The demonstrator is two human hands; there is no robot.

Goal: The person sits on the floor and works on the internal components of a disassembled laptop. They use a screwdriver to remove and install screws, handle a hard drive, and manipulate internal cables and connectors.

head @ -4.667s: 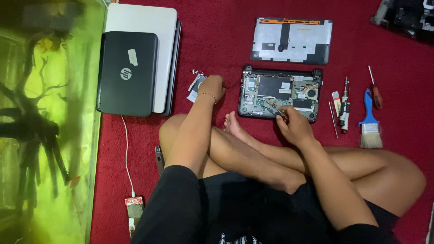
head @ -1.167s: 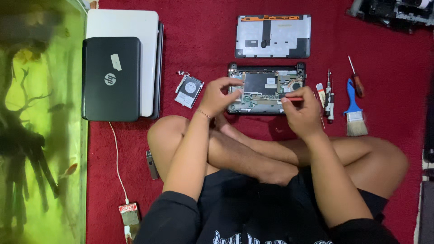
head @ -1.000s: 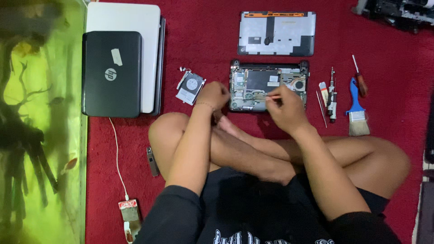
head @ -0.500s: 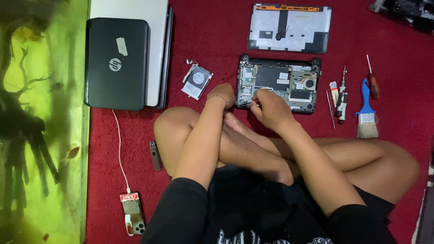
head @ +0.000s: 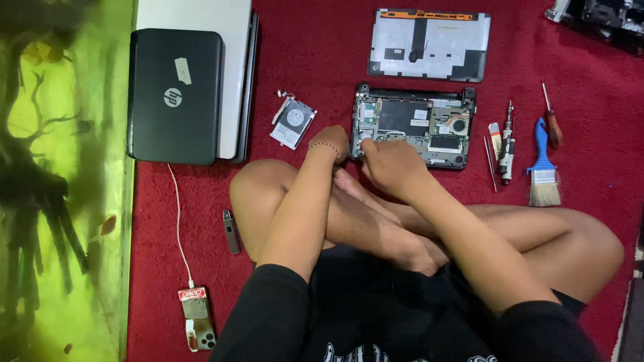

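I sit cross-legged on a red carpet before an opened black laptop base (head: 429, 124) with its circuit board bare. My left hand (head: 331, 142) is curled into a fist and touches the base's near left corner. My right hand (head: 388, 163) lies over the front left edge of the base. Its fingers are pinched together on a thin tool that the hand almost wholly hides. The removed grey bottom cover (head: 429, 43) lies just beyond the base. A bare hard drive (head: 293, 123) lies left of my left hand.
Right of the base lie small screwdrivers (head: 508, 144), a red-handled screwdriver (head: 551, 124) and a blue brush (head: 542, 167). A closed black laptop (head: 176, 97) lies on a white one (head: 231, 40). A cabled phone (head: 196, 318), a dark stick (head: 231, 231) and a green aquarium (head: 60, 181) are at left.
My right hand has travelled from the right part of the laptop base to its near left corner. My left hand has slipped off the base onto that corner. The camera view shifted a little.
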